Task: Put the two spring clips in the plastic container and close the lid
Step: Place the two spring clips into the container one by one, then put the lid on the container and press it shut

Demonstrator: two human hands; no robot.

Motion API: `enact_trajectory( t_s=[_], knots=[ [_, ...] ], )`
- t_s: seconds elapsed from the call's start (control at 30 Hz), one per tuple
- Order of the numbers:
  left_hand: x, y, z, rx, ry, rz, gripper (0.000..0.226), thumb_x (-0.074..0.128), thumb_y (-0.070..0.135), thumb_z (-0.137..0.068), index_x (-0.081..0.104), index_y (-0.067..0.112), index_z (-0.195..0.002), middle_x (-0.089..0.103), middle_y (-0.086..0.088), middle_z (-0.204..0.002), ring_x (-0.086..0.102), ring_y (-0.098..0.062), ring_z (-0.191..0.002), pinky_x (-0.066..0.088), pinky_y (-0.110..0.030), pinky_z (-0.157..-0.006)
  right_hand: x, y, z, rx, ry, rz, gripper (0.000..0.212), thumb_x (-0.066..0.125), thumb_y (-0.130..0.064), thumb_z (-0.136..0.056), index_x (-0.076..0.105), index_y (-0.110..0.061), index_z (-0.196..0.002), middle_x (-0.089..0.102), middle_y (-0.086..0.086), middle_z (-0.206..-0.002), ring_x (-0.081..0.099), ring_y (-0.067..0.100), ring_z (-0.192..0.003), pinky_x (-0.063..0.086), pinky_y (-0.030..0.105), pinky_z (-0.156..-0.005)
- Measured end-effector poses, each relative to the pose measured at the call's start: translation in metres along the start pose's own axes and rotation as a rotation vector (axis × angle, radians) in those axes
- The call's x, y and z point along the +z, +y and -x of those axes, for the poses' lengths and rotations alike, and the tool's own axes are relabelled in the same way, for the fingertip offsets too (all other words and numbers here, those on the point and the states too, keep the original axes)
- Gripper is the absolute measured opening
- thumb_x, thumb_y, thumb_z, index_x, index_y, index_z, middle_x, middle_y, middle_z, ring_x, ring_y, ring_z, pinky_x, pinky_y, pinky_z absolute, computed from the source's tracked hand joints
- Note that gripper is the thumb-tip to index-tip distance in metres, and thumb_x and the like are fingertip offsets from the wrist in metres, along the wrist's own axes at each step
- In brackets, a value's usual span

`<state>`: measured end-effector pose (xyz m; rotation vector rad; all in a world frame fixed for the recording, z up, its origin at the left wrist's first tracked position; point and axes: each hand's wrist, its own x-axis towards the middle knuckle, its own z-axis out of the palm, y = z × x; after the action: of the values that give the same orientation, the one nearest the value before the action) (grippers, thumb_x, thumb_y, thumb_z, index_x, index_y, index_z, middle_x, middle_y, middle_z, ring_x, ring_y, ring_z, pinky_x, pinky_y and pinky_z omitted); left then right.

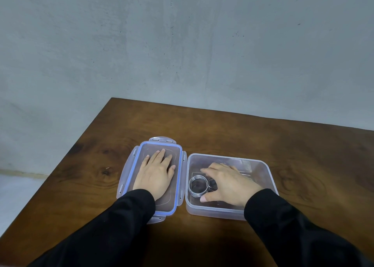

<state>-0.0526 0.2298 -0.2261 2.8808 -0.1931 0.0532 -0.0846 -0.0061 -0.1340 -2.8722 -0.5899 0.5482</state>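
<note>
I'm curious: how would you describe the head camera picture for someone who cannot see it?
A person's right hand reaches into an open clear plastic container holding a metal spring clip, while the left hand rests flat on the blue-sealed lid lying beside it on a wooden table.

Two bare hands, the left hand [156,172] and the right hand [230,183], show no rings, watch or gloves. Both arms wear long, plain black sleeves [113,226] ending at the wrists. The fabric looks smooth and unmarked.
</note>
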Motion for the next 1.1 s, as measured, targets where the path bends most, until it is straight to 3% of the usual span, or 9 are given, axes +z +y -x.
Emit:
enact_trajectory(
  t_s=[0.1, 0.2, 0.3, 0.37, 0.47, 0.63, 0.83, 0.97, 1.1],
  knots=[
    [0.000, -0.001, 0.000, 0.000, -0.006, 0.049, 0.052, 0.023, 0.045, -0.103, 0.040, 0.025, -0.148, 0.032, 0.001, -0.160, 0.024, -0.017, -0.148, 0.011, -0.040, -0.123, -0.009, 0.004, 0.011, -0.008, 0.179, -0.120, 0.061, 0.055, -0.062, -0.092, 0.052, -0.030, -0.143, 0.058, -0.012, -0.131, 0.054, 0.009, -0.119, 0.044, 0.026, -0.098],
    [-0.005, -0.004, -0.002, -0.031, -0.012, 0.212, 0.039, 0.036, 0.039, -0.103, 0.050, 0.025, -0.136, 0.037, 0.001, -0.157, 0.028, -0.017, -0.146, 0.013, -0.039, -0.123, -0.015, 0.015, 0.021, -0.024, 0.450, -0.260, 0.036, 0.048, -0.046, -0.099, 0.070, -0.025, -0.116, 0.064, -0.015, -0.102, 0.059, 0.005, -0.096, 0.044, 0.020, -0.081],
    [-0.022, -0.006, 0.004, -0.009, 0.046, 0.274, 0.022, 0.049, 0.034, -0.099, 0.057, 0.024, -0.117, 0.058, 0.001, -0.136, 0.050, -0.019, -0.127, 0.035, -0.040, -0.114, -0.020, 0.025, 0.027, 0.009, 0.581, -0.325, 0.025, 0.050, -0.033, -0.102, 0.074, -0.025, -0.102, 0.066, -0.013, -0.091, 0.063, 0.007, -0.089, 0.050, 0.021, -0.076],
    [-0.038, -0.006, 0.019, 0.068, 0.078, 0.212, 0.014, 0.052, 0.037, -0.097, 0.056, 0.027, -0.106, 0.062, 0.008, -0.109, 0.057, -0.013, -0.099, 0.049, -0.035, -0.095, -0.021, 0.027, 0.029, 0.026, 0.611, -0.345, 0.024, 0.052, -0.031, -0.103, 0.075, -0.024, -0.101, 0.068, -0.013, -0.091, 0.065, 0.007, -0.089, 0.053, 0.022, -0.076],
    [-0.049, -0.008, 0.055, 0.237, 0.094, 0.055, 0.019, 0.050, 0.050, -0.092, 0.054, 0.031, -0.095, 0.058, 0.013, -0.097, 0.053, -0.008, -0.086, 0.049, -0.029, -0.083, -0.019, 0.019, 0.033, 0.006, 0.617, -0.372, 0.023, 0.052, -0.031, -0.103, 0.074, -0.025, -0.097, 0.068, -0.015, -0.089, 0.064, 0.006, -0.089, 0.052, 0.017, -0.075],
    [-0.039, -0.024, 0.109, 0.403, 0.025, -0.044, 0.030, 0.055, 0.063, -0.080, 0.060, 0.036, -0.093, 0.060, 0.018, -0.104, 0.056, -0.005, -0.092, 0.048, -0.028, -0.083, -0.008, -0.002, 0.033, -0.068, 0.564, -0.360, 0.024, 0.050, -0.034, -0.103, 0.073, -0.026, -0.101, 0.065, -0.016, -0.089, 0.063, 0.010, -0.089, 0.052, 0.023, -0.075],
    [-0.030, -0.039, 0.119, 0.453, 0.031, -0.076, 0.014, 0.057, 0.040, -0.083, 0.065, 0.031, -0.091, 0.068, 0.011, -0.115, 0.062, -0.007, -0.099, 0.052, -0.026, -0.085, -0.002, -0.023, 0.032, -0.118, 0.518, -0.317, 0.025, 0.050, -0.034, -0.103, 0.073, -0.026, -0.108, 0.070, -0.015, -0.100, 0.063, 0.006, -0.097, 0.052, 0.019, -0.083],
    [-0.024, -0.048, 0.121, 0.518, 0.127, -0.044, 0.019, 0.055, 0.036, -0.093, 0.069, 0.024, -0.092, 0.070, 0.005, -0.119, 0.064, -0.012, -0.107, 0.050, -0.029, -0.091, 0.000, -0.030, 0.035, -0.133, 0.516, -0.318, 0.024, 0.051, -0.033, -0.103, 0.074, -0.025, -0.110, 0.069, -0.014, -0.103, 0.061, 0.004, -0.100, 0.052, 0.019, -0.085],
    [-0.037, -0.052, 0.116, 0.513, 0.347, -0.002, 0.026, 0.052, 0.026, -0.093, 0.074, 0.012, -0.098, 0.073, -0.005, -0.115, 0.069, -0.024, -0.107, 0.044, -0.034, -0.094, -0.001, -0.031, 0.037, -0.125, 0.555, -0.327, 0.023, 0.051, -0.031, -0.104, 0.072, -0.026, -0.111, 0.066, -0.015, -0.110, 0.058, 0.002, -0.105, 0.045, 0.009, -0.087]
  ],
)
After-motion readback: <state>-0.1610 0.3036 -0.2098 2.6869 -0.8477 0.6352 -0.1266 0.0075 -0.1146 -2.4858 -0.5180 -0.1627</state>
